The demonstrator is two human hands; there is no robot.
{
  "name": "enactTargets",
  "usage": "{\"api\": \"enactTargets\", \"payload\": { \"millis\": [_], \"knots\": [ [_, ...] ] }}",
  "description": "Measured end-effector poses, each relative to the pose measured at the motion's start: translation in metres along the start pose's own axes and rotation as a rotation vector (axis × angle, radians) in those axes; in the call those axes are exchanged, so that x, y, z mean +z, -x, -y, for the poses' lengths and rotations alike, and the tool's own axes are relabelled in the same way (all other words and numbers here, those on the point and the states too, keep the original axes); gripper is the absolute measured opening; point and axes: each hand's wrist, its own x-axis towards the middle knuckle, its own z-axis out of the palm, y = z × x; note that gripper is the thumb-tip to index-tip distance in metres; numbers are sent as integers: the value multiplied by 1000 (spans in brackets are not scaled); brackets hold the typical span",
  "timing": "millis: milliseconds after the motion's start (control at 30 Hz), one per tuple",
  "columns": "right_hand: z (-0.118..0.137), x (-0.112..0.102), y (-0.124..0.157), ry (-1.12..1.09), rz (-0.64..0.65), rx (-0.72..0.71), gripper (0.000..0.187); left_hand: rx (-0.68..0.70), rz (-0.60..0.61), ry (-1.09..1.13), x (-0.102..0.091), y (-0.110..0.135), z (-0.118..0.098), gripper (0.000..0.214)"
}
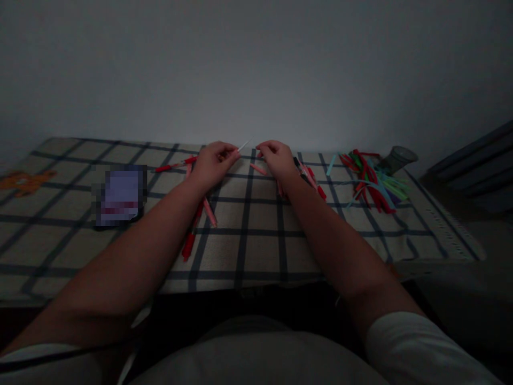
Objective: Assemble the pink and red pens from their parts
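Observation:
My left hand [216, 163] pinches a thin white stick [243, 146] between thumb and forefinger, its end pointing up and to the right. Just across from it, my right hand [277, 158] has thumb and fingertips pressed together; whatever they may hold is too small and dark to make out. Under and around my left wrist lie a red-and-clear pen [176, 164], a pink pen [210, 213] and a red-ended pen [187, 246]. A pink pointed piece [258, 169] rests beside my right hand, and several pink, red and black pens [310, 176] are partly hidden by that wrist.
A checked cloth [260, 251] covers the table against a wall. Toward the right are a heap of coloured strips [371, 184], a light blue strip [331, 165] and a tipped dark cup [401, 156]. A blurred-out phone-like object [121, 195] and an orange item [24, 183] lie left.

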Motion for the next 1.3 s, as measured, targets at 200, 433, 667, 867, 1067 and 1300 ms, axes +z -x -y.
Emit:
{"api": "enactTargets", "payload": {
  "millis": [200,433,667,867,1067,1300],
  "knots": [
    [1,-14,0,469,145,-152,22,35,-39,-139,-5,0,1,25],
    [6,-12,8,783,452,-279,21,26,-46,-164,-6,1,4,20],
    [7,-9,11,906,542,-309,25,20,-42,-184,-4,1,6,22],
    [5,-5,13,894,522,-295,23,40,-44,-199,-4,0,7,21],
    [8,-3,16,863,450,-296,23,48,-28,-218,-5,0,6,21],
    [10,-5,14,736,406,-308,25,-1,-56,-171,-5,0,4,19]
  ]
}}
